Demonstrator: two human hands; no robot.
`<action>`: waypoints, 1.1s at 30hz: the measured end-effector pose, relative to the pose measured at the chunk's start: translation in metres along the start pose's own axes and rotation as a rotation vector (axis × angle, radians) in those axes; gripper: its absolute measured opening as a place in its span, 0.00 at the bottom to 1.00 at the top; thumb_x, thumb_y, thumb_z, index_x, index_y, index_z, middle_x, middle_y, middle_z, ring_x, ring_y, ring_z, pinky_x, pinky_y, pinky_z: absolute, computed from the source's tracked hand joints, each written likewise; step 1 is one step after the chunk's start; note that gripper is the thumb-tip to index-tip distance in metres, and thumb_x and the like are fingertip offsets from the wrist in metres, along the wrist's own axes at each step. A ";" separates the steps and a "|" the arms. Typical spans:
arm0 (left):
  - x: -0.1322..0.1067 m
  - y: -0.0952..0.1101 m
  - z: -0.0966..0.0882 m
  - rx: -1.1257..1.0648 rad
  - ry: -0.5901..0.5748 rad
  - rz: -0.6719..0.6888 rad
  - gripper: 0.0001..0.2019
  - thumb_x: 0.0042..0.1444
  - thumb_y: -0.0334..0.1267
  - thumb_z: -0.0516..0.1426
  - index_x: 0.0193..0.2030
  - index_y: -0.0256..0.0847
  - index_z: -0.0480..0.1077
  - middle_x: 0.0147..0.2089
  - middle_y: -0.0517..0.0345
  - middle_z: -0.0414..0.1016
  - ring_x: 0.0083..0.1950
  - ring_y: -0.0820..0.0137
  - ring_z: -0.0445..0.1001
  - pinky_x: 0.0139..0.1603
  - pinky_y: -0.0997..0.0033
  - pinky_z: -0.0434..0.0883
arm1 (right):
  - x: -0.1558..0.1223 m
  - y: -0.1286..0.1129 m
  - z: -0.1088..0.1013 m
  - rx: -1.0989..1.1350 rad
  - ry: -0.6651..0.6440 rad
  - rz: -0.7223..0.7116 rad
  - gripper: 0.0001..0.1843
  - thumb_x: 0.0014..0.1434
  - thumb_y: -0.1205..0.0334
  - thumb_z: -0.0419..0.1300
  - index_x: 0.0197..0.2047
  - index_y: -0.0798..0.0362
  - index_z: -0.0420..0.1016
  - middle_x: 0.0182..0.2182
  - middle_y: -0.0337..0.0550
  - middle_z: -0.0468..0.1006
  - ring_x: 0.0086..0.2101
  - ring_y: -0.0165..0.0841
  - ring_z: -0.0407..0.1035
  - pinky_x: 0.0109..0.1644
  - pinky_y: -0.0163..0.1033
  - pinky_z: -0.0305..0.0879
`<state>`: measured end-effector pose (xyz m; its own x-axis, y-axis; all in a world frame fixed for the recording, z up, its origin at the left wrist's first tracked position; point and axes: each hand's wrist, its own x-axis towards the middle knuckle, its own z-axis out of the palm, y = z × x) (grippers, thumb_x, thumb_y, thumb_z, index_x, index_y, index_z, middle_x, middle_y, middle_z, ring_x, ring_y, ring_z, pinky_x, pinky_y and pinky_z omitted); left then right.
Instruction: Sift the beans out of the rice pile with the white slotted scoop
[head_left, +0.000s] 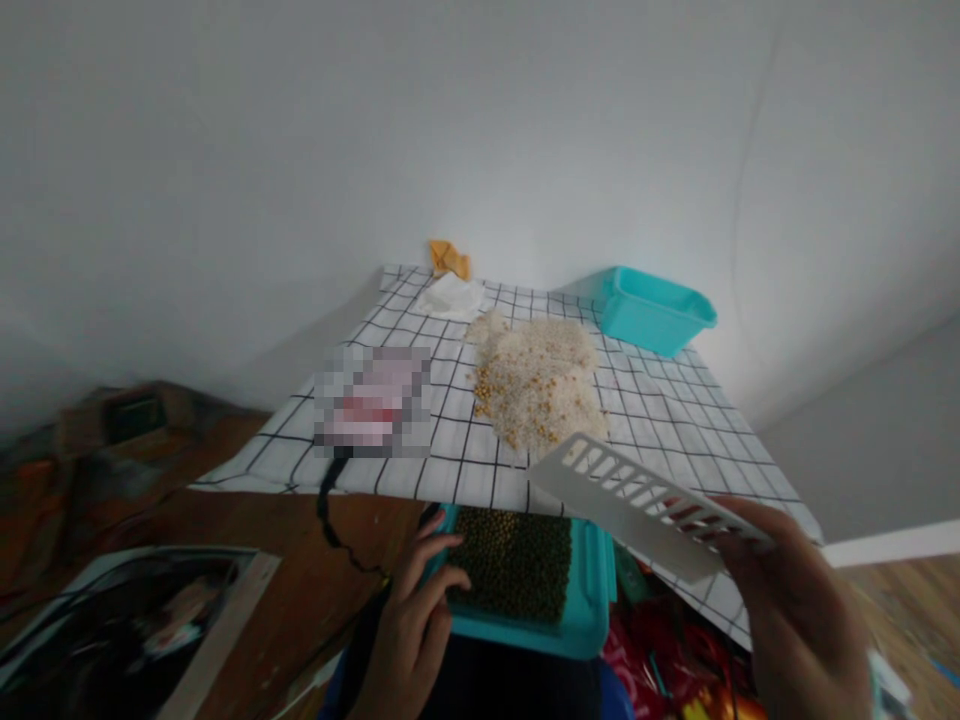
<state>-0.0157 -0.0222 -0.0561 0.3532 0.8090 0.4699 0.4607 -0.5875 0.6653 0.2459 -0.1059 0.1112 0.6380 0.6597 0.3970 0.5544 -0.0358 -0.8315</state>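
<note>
My right hand (795,590) is closed around the end of a white slotted plastic tray (622,500). It is tilted over the table's front edge, its far end close to the pile of pale grains (544,365) with yellow kernels mixed in. My left hand (420,600) is at the left side of a teal plastic basin (589,640), fingers apart and bent over its rim. Dark green beans (517,570) fill the basin, with some yellowish ones at the far side. It sits at my lap, partly under the table edge.
A white checked cloth (450,440) covers the table. On it are a second teal basin (652,315), a white crumpled bag (450,297), a yellow cloth (450,260) and a blurred-out device (375,400) with a black cord (326,510). Red packages (652,650) lie below right.
</note>
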 end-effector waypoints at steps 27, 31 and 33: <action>-0.013 -0.016 0.009 -0.039 -0.004 -0.053 0.15 0.65 0.33 0.46 0.40 0.47 0.75 0.59 0.47 0.74 0.68 0.53 0.69 0.63 0.43 0.74 | 0.097 0.040 0.089 0.378 0.018 -0.139 0.11 0.61 0.55 0.61 0.44 0.51 0.75 0.37 0.44 0.82 0.36 0.38 0.75 0.42 0.43 0.68; -0.010 -0.014 0.007 -0.031 -0.003 -0.032 0.14 0.65 0.33 0.47 0.40 0.48 0.75 0.58 0.48 0.74 0.68 0.53 0.69 0.63 0.43 0.74 | 0.092 0.038 0.087 0.373 -0.028 -0.151 0.11 0.63 0.54 0.60 0.45 0.50 0.75 0.36 0.43 0.82 0.36 0.38 0.76 0.42 0.44 0.68; -0.008 -0.011 0.007 -0.033 0.004 -0.024 0.14 0.64 0.32 0.47 0.41 0.48 0.74 0.59 0.49 0.74 0.68 0.54 0.68 0.62 0.44 0.74 | 0.091 0.038 0.086 0.363 -0.050 -0.160 0.10 0.63 0.55 0.60 0.45 0.50 0.76 0.36 0.43 0.82 0.36 0.38 0.76 0.42 0.44 0.69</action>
<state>-0.0179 -0.0228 -0.0709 0.3392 0.8231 0.4555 0.4416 -0.5668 0.6955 0.2790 0.0169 0.0826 0.5269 0.6715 0.5210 0.4143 0.3323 -0.8473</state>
